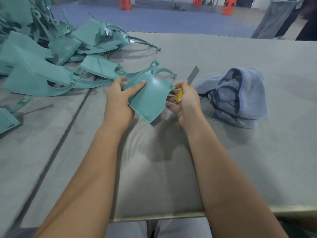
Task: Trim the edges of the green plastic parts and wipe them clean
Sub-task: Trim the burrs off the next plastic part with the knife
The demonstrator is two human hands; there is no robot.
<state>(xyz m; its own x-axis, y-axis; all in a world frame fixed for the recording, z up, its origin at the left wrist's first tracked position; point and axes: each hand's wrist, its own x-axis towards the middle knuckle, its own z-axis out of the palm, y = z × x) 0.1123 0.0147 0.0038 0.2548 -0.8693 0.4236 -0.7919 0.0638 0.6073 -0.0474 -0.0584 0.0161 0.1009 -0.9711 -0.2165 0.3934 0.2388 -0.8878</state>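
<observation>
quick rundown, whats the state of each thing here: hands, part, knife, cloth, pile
left hand: grips the green part, fingers over its face
right hand: curled round the knife
green part: held up off the table
knife: blade out, pointing up, clear of the part
blue cloth: crumpled on the table, untouched
pile of green parts: heaped far left

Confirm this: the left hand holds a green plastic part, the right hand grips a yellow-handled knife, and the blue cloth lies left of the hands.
Wrong on the cloth. The head view shows the blue cloth right of the hands; the rest stands: left hand, green plastic part, right hand, yellow-handled knife.
</observation>
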